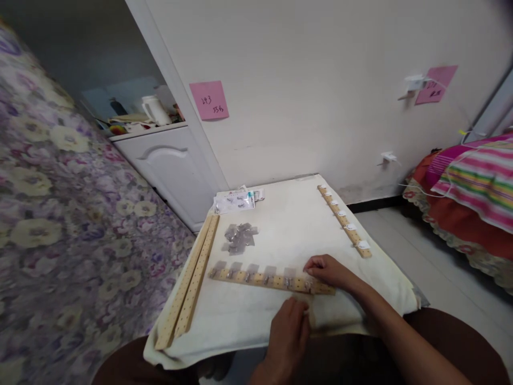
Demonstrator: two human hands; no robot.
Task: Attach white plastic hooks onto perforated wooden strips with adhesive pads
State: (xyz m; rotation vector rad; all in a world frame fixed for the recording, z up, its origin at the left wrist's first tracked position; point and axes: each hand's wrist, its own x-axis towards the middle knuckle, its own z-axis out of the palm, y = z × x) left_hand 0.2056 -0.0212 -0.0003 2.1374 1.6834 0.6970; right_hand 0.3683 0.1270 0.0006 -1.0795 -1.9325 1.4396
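A perforated wooden strip (278, 282) lies across the near part of the cloth-covered table. Small clear plastic squares with metal-looking pieces, such as one clear square (270, 271), stand along it in a row. Over the strip's right end is my right hand (327, 271), its fingers curled together beside the last piece. My left hand (289, 329) is closed just in front of the strip, near the same end. What either hand pinches is too small to make out. Beyond the strip, a pile of clear packets (240, 237) lies on the cloth.
Two bare wooden strips (196, 278) lie along the table's left edge. Another strip (344, 220) with white cards is at the right. Flat printed packages (234, 202) lie at the back left. A floral curtain (80, 230) hangs left; a bed (473, 187) stands right.
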